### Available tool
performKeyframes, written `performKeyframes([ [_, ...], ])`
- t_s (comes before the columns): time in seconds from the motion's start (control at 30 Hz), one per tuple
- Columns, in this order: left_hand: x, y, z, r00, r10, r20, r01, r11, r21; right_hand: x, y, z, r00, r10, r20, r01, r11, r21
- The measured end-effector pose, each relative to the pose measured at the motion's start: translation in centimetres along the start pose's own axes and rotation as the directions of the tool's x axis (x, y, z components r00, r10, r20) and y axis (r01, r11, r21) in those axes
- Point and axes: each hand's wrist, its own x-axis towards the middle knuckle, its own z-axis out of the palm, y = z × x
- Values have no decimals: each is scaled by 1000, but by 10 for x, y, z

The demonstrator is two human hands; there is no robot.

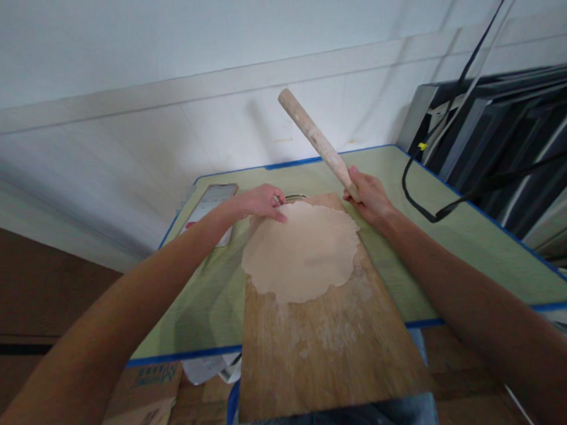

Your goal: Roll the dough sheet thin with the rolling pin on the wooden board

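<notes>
A flat, pale sheet of dough [301,256] with a ragged edge lies on a wooden board [323,358]. My left hand [266,202] is at its far left edge, thumb resting on top and the other fingers curled at the rim; the exact pinch is partly hidden. Raised off to the right, my right hand [370,193] grips the lower end of a wooden rolling pin [316,136]. The pin tilts up and to the left, apart from the dough, with whitish residue on its surface.
Under the board is a green tabletop [208,321] with blue edging; the board overhangs its near edge. A phone [212,208] lies left of the board. Black cables [418,196] hang at the right, beside dark stacked panels [515,131]. A white wall stands behind.
</notes>
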Motion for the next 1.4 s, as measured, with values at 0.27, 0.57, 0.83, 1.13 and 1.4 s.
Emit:
performKeyframes([
  [0.27,-28,34,54,953,247,-176,-188,936,297,1,0,-2,1000,-12,6,12,1000,-28],
  [0.57,-50,39,76,936,350,-49,-319,896,310,-1,-1,-2,995,-75,64,82,990,-118],
  [0.83,-75,47,84,777,589,-224,-516,798,311,-4,4,-7,973,-138,187,192,930,-312],
  [1.13,-85,38,64,735,427,-526,-118,845,521,-12,-9,-5,954,-203,219,282,857,-432],
  [1.4,-81,32,55,899,273,-342,-109,897,429,-13,-2,0,928,-271,255,368,772,-519],
])
